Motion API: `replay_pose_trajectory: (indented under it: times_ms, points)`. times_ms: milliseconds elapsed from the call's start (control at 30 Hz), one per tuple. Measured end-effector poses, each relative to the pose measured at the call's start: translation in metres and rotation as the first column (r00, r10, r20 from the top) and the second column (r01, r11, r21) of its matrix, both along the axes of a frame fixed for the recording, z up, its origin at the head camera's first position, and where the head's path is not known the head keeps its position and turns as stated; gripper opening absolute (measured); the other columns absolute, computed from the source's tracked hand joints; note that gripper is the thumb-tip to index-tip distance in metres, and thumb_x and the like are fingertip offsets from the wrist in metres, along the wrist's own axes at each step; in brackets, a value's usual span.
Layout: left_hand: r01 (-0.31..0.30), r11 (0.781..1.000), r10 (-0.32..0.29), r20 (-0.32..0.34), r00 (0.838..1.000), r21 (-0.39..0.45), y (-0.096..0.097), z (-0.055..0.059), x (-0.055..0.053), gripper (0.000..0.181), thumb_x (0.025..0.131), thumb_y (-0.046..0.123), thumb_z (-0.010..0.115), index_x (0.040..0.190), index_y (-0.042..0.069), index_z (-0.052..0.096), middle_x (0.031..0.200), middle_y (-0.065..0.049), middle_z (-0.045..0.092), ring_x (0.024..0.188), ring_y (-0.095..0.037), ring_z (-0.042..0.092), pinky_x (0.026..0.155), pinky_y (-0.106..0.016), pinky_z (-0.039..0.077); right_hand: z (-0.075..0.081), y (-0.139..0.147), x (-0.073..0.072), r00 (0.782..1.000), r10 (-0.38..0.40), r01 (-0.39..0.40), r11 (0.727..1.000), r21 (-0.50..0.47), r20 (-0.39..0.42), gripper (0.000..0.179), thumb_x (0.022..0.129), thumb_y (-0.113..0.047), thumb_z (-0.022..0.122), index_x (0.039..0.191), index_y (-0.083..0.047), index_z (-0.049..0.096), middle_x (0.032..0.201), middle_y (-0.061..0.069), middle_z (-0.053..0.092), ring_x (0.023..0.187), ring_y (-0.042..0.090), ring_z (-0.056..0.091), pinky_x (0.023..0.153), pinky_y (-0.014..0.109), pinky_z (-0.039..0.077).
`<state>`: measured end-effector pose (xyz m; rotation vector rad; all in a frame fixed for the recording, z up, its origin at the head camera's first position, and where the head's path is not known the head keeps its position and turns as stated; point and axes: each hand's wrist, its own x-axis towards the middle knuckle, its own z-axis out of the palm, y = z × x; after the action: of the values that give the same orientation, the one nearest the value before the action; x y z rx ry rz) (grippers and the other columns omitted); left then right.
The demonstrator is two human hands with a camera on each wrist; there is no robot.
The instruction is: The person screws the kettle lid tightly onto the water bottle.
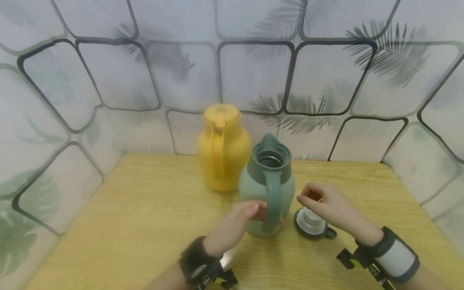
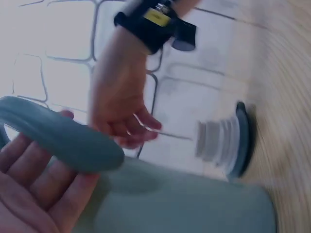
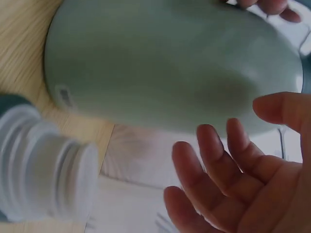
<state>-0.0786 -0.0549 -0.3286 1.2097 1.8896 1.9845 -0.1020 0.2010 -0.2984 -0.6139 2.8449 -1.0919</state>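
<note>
A green vacuum jug (image 1: pixel 250 187) stands upright on the table, its mouth uncovered. My left hand (image 1: pixel 232 225) is at the handle (image 1: pixel 273 197); its fairly straight fingers pass between handle and body, as the left wrist view shows with the handle (image 2: pixel 58 136) lying across them. Just right of the jug, a screw-in stopper (image 1: pixel 312 221) with a white ribbed plug lies plug-up on its dark green cap. My right hand (image 1: pixel 326 205) hovers over the stopper's far side. In the right wrist view this hand (image 3: pixel 243 179) has loosely bent fingers, holding nothing, apart from the stopper (image 3: pixel 53 170).
A yellow vacuum jug (image 1: pixel 224 153) with its lid on stands behind and left of the green one. The wooden tabletop (image 1: pixel 145 209) meets a patterned wall covering (image 1: pixel 253 76) at the back and sides. Both wrists wear dark straps.
</note>
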Motion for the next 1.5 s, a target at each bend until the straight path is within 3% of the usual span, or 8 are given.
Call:
replay_pose_trajectory:
  times_ms: [133, 267, 367, 633, 900, 1200, 1333, 1500]
  points:
    - [0.171, 0.985, -0.17, 0.038, 0.985, -0.02, 0.01, 0.006, -0.006, 0.063, 0.106, 0.026, 0.007, 0.109, -0.01, 0.058, 0.098, -0.022, 0.067, 0.096, -0.02, 0.065, 0.095, -0.037, 0.044, -0.004, 0.011, -0.005, 0.999, 0.015, -0.016, 0.999, 0.032, 0.036, 0.017, 0.096, -0.026, 0.06, 0.084, -0.014, 0.063, 0.079, -0.003, 0.062, 0.075, 0.012, 0.057, 0.067, 0.036, 0.046]
    - [0.312, 0.949, -0.306, 0.101, 0.947, -0.049, 0.017, 0.009, -0.014, 0.076, 0.104, 0.044, 0.003, 0.095, -0.012, 0.055, 0.082, -0.021, 0.062, 0.079, -0.017, 0.062, 0.085, -0.035, 0.047, -0.011, 0.021, -0.009, 0.999, 0.043, -0.046, 0.996, 0.074, 0.032, 0.019, 0.096, -0.027, 0.059, 0.084, -0.013, 0.063, 0.078, -0.004, 0.061, 0.075, 0.01, 0.056, 0.07, 0.036, 0.046]
    - [0.373, 0.927, -0.365, 0.142, 0.92, -0.035, 0.02, 0.008, -0.018, 0.08, 0.101, 0.055, 0.007, 0.088, -0.011, 0.051, 0.074, -0.021, 0.055, 0.069, -0.015, 0.056, 0.072, -0.033, 0.049, -0.015, 0.027, -0.011, 0.998, 0.065, -0.067, 0.994, 0.088, 0.026, 0.018, 0.096, -0.026, 0.059, 0.083, -0.014, 0.063, 0.076, -0.006, 0.06, 0.074, 0.009, 0.055, 0.071, 0.035, 0.046]
    - [0.442, 0.894, -0.434, 0.105, 0.895, -0.074, 0.021, 0.007, -0.028, 0.087, 0.088, 0.073, 0.01, 0.086, -0.006, 0.044, 0.07, -0.009, 0.045, 0.067, -0.015, 0.046, 0.066, -0.028, 0.043, -0.021, 0.033, -0.014, 0.994, 0.105, -0.109, 0.986, 0.129, 0.035, 0.015, 0.096, -0.026, 0.059, 0.088, -0.015, 0.064, 0.077, -0.009, 0.059, 0.075, 0.007, 0.055, 0.069, 0.034, 0.046]
    - [0.545, 0.835, -0.532, 0.137, 0.835, -0.076, 0.02, 0.007, -0.036, 0.085, 0.084, 0.076, 0.013, 0.086, -0.004, 0.043, 0.072, -0.004, 0.043, 0.069, -0.015, 0.044, 0.069, -0.026, 0.041, -0.021, 0.035, -0.016, 0.993, 0.111, -0.115, 0.981, 0.154, 0.034, 0.014, 0.093, -0.031, 0.064, 0.091, -0.017, 0.063, 0.084, -0.008, 0.06, 0.079, 0.013, 0.055, 0.064, 0.032, 0.046]
    - [0.594, 0.802, -0.579, 0.167, 0.798, -0.06, 0.02, 0.006, -0.039, 0.085, 0.083, 0.078, 0.019, 0.086, -0.005, 0.041, 0.073, -0.005, 0.041, 0.067, -0.021, 0.04, 0.069, -0.028, 0.04, -0.032, 0.036, -0.019, 0.983, 0.129, -0.16, 0.948, 0.275, 0.127, 0.053, 0.078, -0.042, 0.076, 0.112, -0.005, 0.059, 0.11, 0.012, 0.059, 0.102, 0.033, 0.057, 0.081, 0.05, 0.047]
    - [0.611, 0.79, -0.596, 0.167, 0.785, -0.053, 0.019, 0.005, -0.04, 0.076, 0.088, 0.072, 0.031, 0.087, -0.004, 0.041, 0.074, -0.005, 0.041, 0.068, -0.02, 0.041, 0.07, -0.027, 0.04, -0.037, 0.036, -0.02, 0.977, 0.108, -0.16, 0.942, 0.295, 0.185, 0.067, 0.074, -0.039, 0.08, 0.124, -0.002, 0.054, 0.113, 0.016, 0.056, 0.095, 0.028, 0.056, 0.073, 0.044, 0.048]
    - [0.639, 0.769, -0.626, 0.181, 0.758, -0.014, 0.018, 0.004, -0.04, 0.052, 0.098, 0.047, 0.045, 0.088, -0.004, 0.041, 0.075, -0.006, 0.042, 0.07, -0.017, 0.041, 0.07, -0.026, 0.039, -0.044, 0.035, -0.021, 0.966, 0.082, -0.158, 0.938, 0.308, 0.247, 0.078, 0.07, -0.035, 0.084, 0.132, -0.004, 0.049, 0.112, 0.017, 0.054, 0.087, 0.023, 0.055, 0.065, 0.038, 0.047]
